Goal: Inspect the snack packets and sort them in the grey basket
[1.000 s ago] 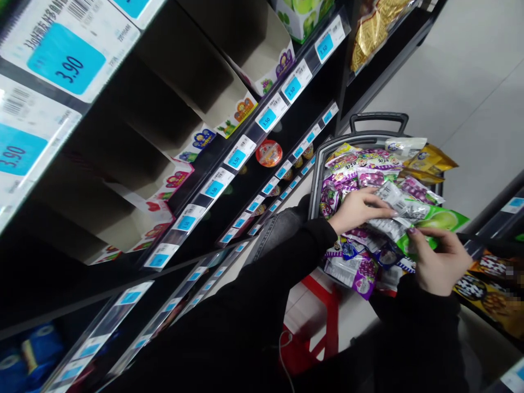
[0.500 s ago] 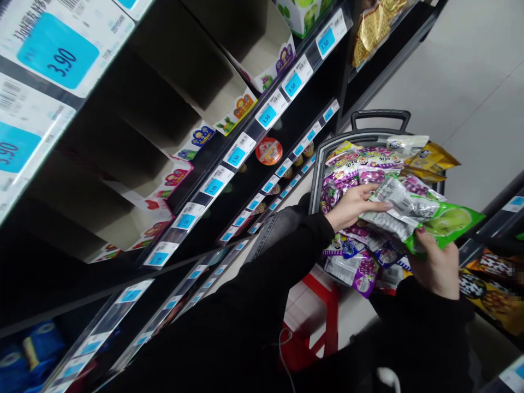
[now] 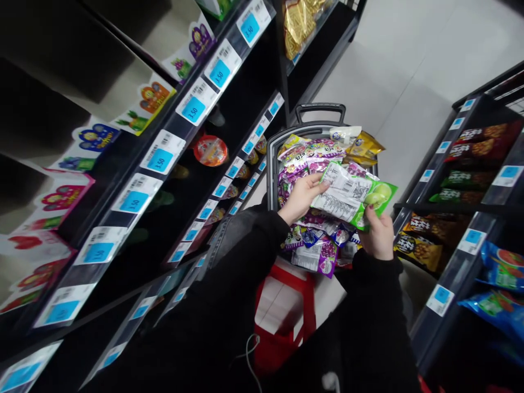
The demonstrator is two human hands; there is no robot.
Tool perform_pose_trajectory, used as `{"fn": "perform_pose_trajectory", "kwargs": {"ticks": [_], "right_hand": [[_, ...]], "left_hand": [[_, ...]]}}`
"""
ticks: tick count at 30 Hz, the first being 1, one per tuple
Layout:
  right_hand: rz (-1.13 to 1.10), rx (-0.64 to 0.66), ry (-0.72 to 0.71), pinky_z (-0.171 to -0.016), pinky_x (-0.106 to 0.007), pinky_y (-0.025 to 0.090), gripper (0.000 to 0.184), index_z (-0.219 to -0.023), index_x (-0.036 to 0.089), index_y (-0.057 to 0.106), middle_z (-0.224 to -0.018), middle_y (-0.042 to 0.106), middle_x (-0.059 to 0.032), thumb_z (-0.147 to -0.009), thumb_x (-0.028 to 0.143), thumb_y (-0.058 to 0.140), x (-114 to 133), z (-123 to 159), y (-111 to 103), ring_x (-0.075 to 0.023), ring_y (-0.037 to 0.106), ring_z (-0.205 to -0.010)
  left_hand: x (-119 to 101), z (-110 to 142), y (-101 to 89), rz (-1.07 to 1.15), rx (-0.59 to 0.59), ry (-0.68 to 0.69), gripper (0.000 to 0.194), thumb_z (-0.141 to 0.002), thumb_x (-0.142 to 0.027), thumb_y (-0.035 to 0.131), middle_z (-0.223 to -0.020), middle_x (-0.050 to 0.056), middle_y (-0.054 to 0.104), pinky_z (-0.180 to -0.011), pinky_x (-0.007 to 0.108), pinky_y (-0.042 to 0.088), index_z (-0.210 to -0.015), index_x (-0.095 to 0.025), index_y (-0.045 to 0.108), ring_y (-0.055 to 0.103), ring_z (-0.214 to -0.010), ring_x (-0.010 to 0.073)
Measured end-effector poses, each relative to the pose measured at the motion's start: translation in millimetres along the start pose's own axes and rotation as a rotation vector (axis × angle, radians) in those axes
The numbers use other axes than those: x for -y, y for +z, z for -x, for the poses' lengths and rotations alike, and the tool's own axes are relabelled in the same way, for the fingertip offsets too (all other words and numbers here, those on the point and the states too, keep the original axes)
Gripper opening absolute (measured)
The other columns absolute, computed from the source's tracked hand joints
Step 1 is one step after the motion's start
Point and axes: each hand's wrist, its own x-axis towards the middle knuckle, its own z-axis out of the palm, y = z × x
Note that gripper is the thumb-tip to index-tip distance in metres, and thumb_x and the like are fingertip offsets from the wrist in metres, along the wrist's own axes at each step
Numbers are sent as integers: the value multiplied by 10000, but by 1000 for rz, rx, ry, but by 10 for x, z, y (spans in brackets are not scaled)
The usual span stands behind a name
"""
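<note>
A green and silver candy bag (image 3: 344, 194) with a green fruit printed at one end is stretched between my two hands, its barcode and small print facing up. My left hand (image 3: 303, 197) pinches its left edge between thumb and fingers. At the right end, my right hand (image 3: 379, 234) grips the green part, thumb on top. Beneath it a grey-rimmed shopping basket (image 3: 272, 164) is heaped with purple, yellow and white candy bags (image 3: 303, 155). A purple grape bag (image 3: 317, 256) lies at the near side of the heap.
On the left runs a shelf with price tags (image 3: 159, 158) and open cardboard display boxes (image 3: 139, 112). An orange-lidded cup (image 3: 210, 150) sits on a lower shelf. Snack bags (image 3: 423, 243) fill the right-hand shelf. A red frame (image 3: 309, 305) stands below the basket.
My view has swung right, so the basket and hands appear further left and more of the right shelf shows. The green bag is now flatter and more spread out between my hands.
</note>
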Motion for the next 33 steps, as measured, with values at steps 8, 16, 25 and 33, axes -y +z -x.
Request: {"fn": "perform_pose_trajectory", "kwargs": {"ticks": [8,16,25,33], "right_hand": [[136,-89,-282,-812,-399,503,213,-865,195,642,-827,683,-21,-758,377,612,34,-4,-79,-193,654,-832],[978,226,-691,-1033,-452,372,398,-1016,249,670,-1205,600,-42,-766,58,427,-69,-72,-178,-231,465,-1230],[1106,491,-580,-971,-447,406,218,-741,212,682,-1003,675,-58,-746,126,482,-56,-53,-136,-251,513,-1147],[1284,163,-640,-838,-477,424,458,-1107,124,503,-1052,534,-177,-783,448,521,-486,-218,-159,-317,492,-1015]], "left_hand": [[-96,-45,-92,-139,-122,93,332,-690,-422,679,-636,17,662,-610,253,484,-873,-147,651,629,-600,136],[-366,-150,-376,-275,-535,240,229,-828,-379,524,-625,-3,620,-467,164,421,-771,-165,581,549,-470,60],[-344,-129,-364,-207,-412,91,208,-781,-352,563,-663,9,629,-503,171,450,-760,-147,599,531,-484,56],[-807,-151,-582,-465,-448,279,251,-795,-381,531,-656,28,623,-570,252,489,-778,-140,598,588,-565,124]]}}
